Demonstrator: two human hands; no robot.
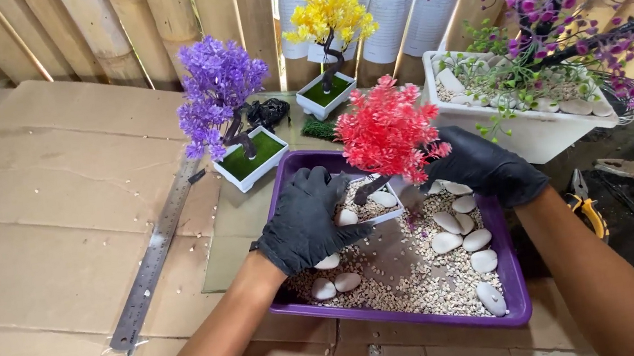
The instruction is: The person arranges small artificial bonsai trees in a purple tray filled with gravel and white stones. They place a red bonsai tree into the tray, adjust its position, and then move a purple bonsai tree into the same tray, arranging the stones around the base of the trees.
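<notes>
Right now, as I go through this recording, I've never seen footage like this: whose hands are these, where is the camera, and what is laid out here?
One picture, from a camera worn on the person's head, looking down. Both hands wear black gloves. The left hand and right hand steady a small white pot holding a red artificial tree, over a purple tray of gravel and white stones. On the cardboard-covered table stand a purple tree and a yellow tree, beside a metal ruler. Pliers lie to the right.
</notes>
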